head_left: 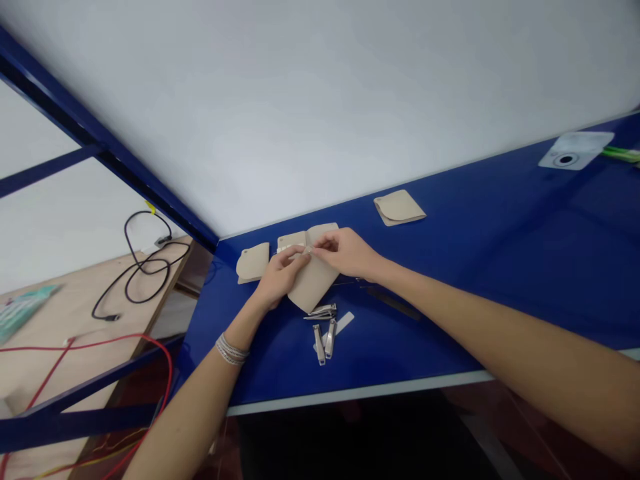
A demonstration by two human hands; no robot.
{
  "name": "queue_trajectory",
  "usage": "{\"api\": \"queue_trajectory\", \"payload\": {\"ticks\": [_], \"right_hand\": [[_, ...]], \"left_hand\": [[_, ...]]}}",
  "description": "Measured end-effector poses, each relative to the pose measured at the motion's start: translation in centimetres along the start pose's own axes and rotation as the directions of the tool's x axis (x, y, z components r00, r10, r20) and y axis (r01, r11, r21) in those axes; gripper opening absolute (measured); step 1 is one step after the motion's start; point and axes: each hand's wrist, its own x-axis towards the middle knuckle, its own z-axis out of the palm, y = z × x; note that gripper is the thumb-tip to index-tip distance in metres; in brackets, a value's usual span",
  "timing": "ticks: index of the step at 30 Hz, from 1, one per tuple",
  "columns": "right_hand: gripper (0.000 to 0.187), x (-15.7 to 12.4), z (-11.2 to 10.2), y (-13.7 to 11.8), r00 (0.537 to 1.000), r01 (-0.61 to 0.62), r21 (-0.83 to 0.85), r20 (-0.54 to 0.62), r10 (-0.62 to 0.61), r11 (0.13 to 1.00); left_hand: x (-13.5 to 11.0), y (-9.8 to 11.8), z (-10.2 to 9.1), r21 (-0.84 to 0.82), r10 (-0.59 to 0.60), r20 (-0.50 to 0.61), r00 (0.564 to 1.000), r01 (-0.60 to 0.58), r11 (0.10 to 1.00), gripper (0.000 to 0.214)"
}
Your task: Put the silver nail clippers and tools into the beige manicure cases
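An open beige pouch (pixel 313 283) lies on the blue table (pixel 500 267) near its far left corner. My left hand (pixel 277 277) rests on the pouch's left side with fingers curled and pinching at its top edge. Opposite it, my right hand (pixel 345 252) pinches the same spot, where a small metal piece (pixel 309 251) shows between the fingertips of both hands. Just in front of the pouch lie several metal nail clippers (pixel 323 330) and a small white strip (pixel 344 323).
A closed beige pouch (pixel 253 262) lies to the left, another (pixel 399 207) farther right. A white card with a black ring (pixel 575 150) and a green item (pixel 623 154) sit at the far right. Black (pixel 143 267) and red cables (pixel 100 347) lie on a wooden bench at left.
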Motion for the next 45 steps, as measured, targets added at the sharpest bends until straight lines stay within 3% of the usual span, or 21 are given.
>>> {"api": "queue_trajectory", "payload": {"ticks": [5,12,17,20,27,30,32,35,37,40,42,45], "right_hand": [[0.013,0.0,-0.1,-0.1,1.0,0.023,-0.009,0.01,-0.022,1.0],[0.014,-0.3,-0.3,-0.5,0.998,-0.044,0.064,0.051,0.04,0.997],[0.011,-0.4,-0.1,-0.8,0.969,-0.236,0.19,0.124,0.215,0.953],[0.014,-0.4,0.1,-0.8,0.952,-0.296,0.283,0.164,0.258,0.912],[0.008,0.2,0.5,-0.2,0.96,-0.244,0.287,-0.06,0.272,0.926],[0.009,0.4,0.4,0.1,0.964,-0.225,0.27,-0.082,0.255,0.936],[0.014,0.5,0.2,0.3,0.967,-0.218,0.245,-0.074,0.243,0.945],[0.021,0.7,-0.3,0.7,0.972,-0.158,0.087,-0.161,0.17,0.984],[0.02,0.7,-0.6,0.9,0.972,-0.066,-0.104,-0.232,0.04,0.992],[0.02,0.7,-0.8,1.2,0.969,0.03,-0.317,-0.225,-0.106,0.948],[0.021,0.7,-0.8,1.4,0.973,0.035,-0.361,-0.203,-0.115,0.932],[0.022,0.7,-0.8,1.5,0.976,0.024,-0.366,-0.191,-0.101,0.93]], "left_hand": [[0.0,0.1,0.0,0.03,0.019,0.001,1.0,-0.019,0.999,0.038],[-0.3,0.4,0.0,0.042,0.028,0.016,0.999,-0.029,0.999,0.036],[-0.4,0.4,0.1,0.04,0.024,0.033,0.999,-0.026,0.999,0.031],[-0.4,0.5,0.0,0.034,0.021,0.033,0.999,-0.022,0.999,0.031],[0.1,0.2,-0.7,0.041,0.009,0.034,0.999,-0.01,0.999,0.043],[0.5,-0.1,-1.2,0.089,0.076,-0.077,0.994,-0.069,0.994,0.043],[0.9,-0.2,-1.7,0.124,0.171,-0.251,0.953,-0.143,0.982,0.042],[1.5,-0.3,-3.1,0.203,0.286,-0.54,0.791,-0.208,0.957,0.04],[1.9,-0.3,-4.4,0.311,0.341,-0.637,0.691,-0.174,0.934,0.039],[2.3,-0.3,-6.1,0.521,0.436,-0.692,0.576,-0.02,0.853,0.036],[2.4,-0.4,-6.7,0.562,0.415,-0.701,0.58,0.089,0.823,0.036],[2.3,-0.2,-6.8,0.58,0.343,-0.699,0.627,0.216,0.786,0.032]]}}
